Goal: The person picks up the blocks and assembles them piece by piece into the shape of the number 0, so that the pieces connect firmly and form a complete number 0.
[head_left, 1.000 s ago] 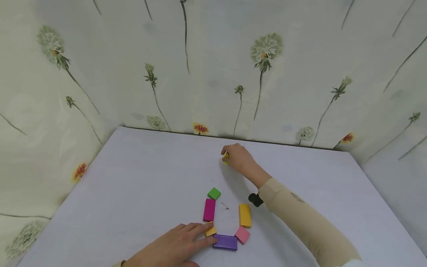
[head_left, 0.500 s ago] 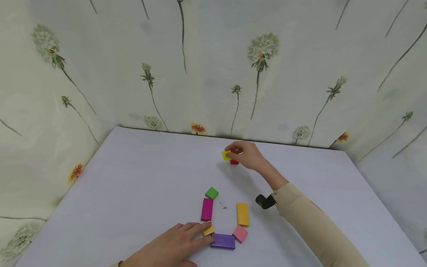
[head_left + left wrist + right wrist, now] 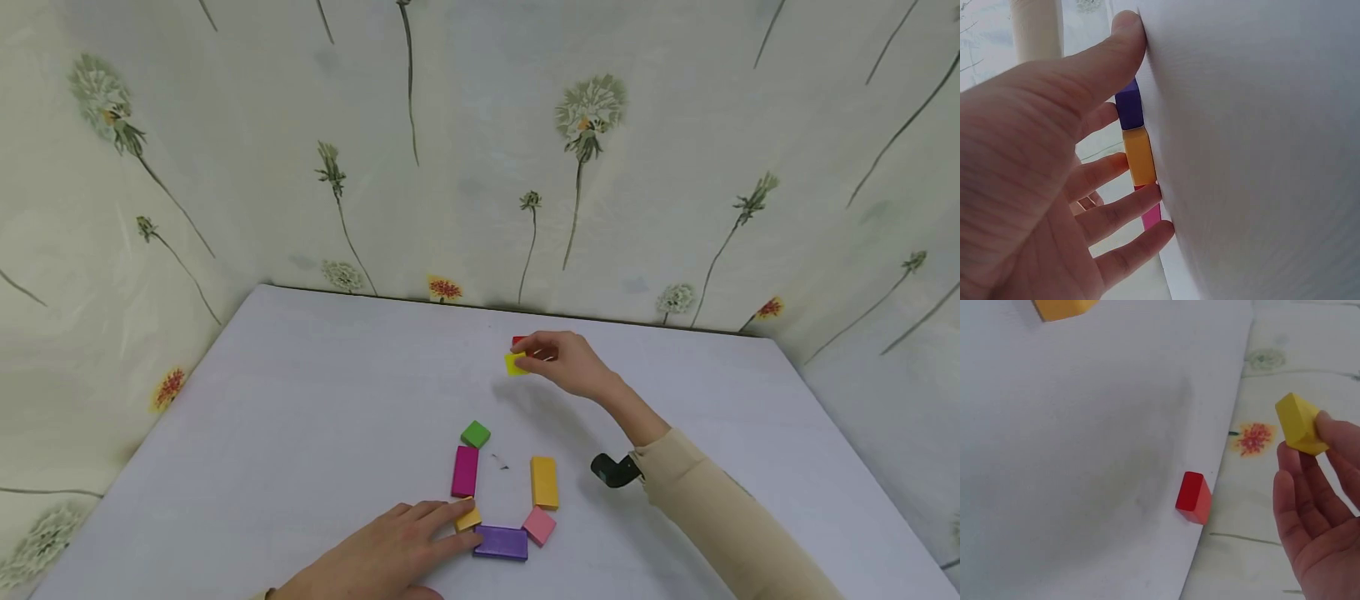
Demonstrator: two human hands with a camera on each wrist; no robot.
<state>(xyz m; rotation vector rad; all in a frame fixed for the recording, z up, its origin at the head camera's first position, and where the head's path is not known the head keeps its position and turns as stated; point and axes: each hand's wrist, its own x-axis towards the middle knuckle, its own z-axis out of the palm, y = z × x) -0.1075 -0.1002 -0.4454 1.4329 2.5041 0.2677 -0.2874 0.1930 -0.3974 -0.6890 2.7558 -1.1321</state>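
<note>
My right hand point(image 3: 570, 364) pinches a yellow block point(image 3: 1300, 425) between thumb and fingers, raised over the far part of the table. Behind it, near the back edge, stands a red block point(image 3: 1194, 498), mostly covered by the hand in the head view. My left hand point(image 3: 393, 542) lies low at the near side with fingers extended. Its fingertips touch the small orange block point(image 3: 1139, 156) and the purple block point(image 3: 501, 542). From these a magenta block point(image 3: 465, 472) and a green block point(image 3: 476, 434) run away on the left, a pink block point(image 3: 539, 526) and a yellow-orange block point(image 3: 544, 482) on the right.
The white table point(image 3: 337, 400) ends at the back against a curtain point(image 3: 480, 167) printed with dandelions. A black camera mount point(image 3: 615, 471) sticks out from the right sleeve point(image 3: 720, 508). A small dark mark point(image 3: 500, 462) shows on the tabletop inside the block outline.
The right hand has drawn back toward the right and nearer with the yellow block, bringing the red block behind it into view. The left hand stays on the blocks.
</note>
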